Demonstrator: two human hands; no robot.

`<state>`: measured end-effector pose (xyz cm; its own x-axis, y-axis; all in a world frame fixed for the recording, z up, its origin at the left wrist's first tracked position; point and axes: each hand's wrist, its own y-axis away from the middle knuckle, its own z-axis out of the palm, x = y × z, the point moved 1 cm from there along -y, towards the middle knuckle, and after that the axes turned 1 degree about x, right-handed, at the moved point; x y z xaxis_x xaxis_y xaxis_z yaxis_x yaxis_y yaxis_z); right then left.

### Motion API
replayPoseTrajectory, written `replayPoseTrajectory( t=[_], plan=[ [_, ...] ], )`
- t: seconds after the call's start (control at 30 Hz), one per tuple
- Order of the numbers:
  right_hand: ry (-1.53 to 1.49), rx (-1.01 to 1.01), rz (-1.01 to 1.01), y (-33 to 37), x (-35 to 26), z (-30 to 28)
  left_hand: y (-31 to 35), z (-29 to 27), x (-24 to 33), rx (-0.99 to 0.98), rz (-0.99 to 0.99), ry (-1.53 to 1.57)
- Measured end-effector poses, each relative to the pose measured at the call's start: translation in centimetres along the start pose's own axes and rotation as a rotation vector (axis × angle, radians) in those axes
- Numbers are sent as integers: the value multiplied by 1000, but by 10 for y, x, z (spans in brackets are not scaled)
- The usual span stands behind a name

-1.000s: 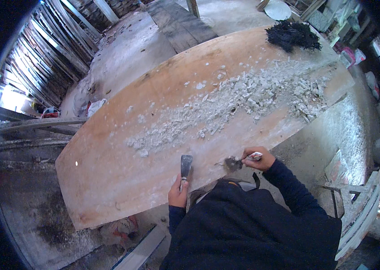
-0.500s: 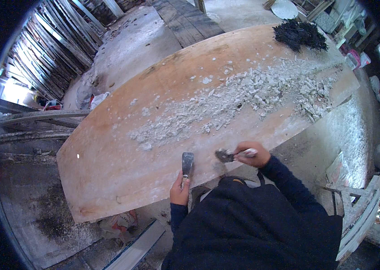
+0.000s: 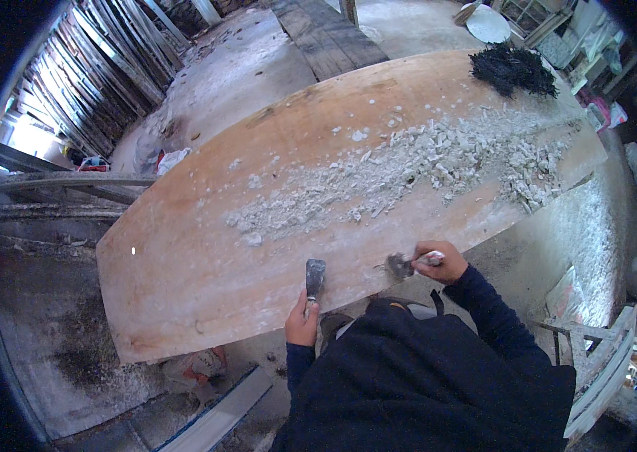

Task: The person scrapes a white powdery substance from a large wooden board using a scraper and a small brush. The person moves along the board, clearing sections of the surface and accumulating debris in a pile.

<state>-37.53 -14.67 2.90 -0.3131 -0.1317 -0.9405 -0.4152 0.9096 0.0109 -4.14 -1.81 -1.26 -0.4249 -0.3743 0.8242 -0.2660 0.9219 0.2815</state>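
Observation:
A large curved wooden board (image 3: 205,279), dusted white, lies across the view in front of me. My left hand (image 3: 303,324) is closed round the handle of a putty knife (image 3: 315,276), its flat grey blade pointing away over the board's near part. To the right, my right hand (image 3: 443,261) grips the pale handle of what looks like a brush (image 3: 399,265). Its dark, wide head is at the board's near edge, slightly blurred; whether it touches the surface I cannot tell. Beyond both hands, broken white plaster pieces (image 3: 424,160) spread in a long band over the board.
A tangled black fibre heap (image 3: 513,69) sits at the board's far right corner. Dark planks (image 3: 330,38) lie behind the board, and long wooden strips (image 3: 100,75) lean at the far left. A pale wooden frame (image 3: 606,369) stands at the near right.
My right hand and the brush have moved right along the board's near edge. The left hand keeps its grip on the putty knife. The whole view has shifted slightly.

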Motion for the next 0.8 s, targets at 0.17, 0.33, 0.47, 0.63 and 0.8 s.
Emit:
replayPoseTrajectory(
  t=[0.17,0.33,0.47,0.63,0.8],
  plan=[
    [-104,355,275,14,50,-125,2,-5,8,14,-8,9],
    [614,512,178,23,16,-180,-1,-3,18,1,40,41],
    [39,256,145,19,2,-62,-1,0,1,61,121,-72],
    [-138,33,246,27,9,-24,-2,-3,5,9,0,44],
    [160,537,278,45,82,-167,2,-23,18,13,-81,-120]
  ],
)
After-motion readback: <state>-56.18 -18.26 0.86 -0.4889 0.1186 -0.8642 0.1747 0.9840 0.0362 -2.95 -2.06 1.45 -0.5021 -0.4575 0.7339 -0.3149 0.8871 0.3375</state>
